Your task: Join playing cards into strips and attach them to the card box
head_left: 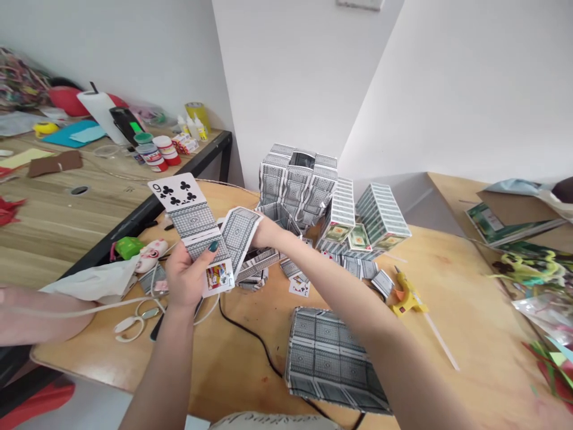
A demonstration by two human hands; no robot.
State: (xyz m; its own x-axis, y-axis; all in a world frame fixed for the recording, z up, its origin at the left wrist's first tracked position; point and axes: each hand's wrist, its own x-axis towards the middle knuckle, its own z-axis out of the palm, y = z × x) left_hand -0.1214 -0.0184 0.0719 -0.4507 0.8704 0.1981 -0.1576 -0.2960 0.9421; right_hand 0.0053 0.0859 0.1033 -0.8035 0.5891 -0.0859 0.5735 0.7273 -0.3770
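My left hand (pixel 188 276) is closed on a strip of playing cards (pixel 193 224), glued end to end, with a nine of clubs at the top and a face card at the bottom. My right hand (pixel 265 233) reaches across beside it and holds a folded card piece (pixel 239 236) by its edge, patterned back showing. Behind both hands stands a structure built of cards (pixel 299 185). A flat panel of joined cards (pixel 329 358) lies on the wooden table (pixel 447 286) under my right forearm.
A yellow glue gun (pixel 405 297) lies right of the panel, its black cord (pixel 250 334) crossing the table. Card stacks (pixel 362 218) sit right of the structure. White scissors (pixel 134 319), a green object (pixel 128 246) and white tissue (pixel 89 283) lie left. Another person's arm (pixel 40 313) rests at the left edge.
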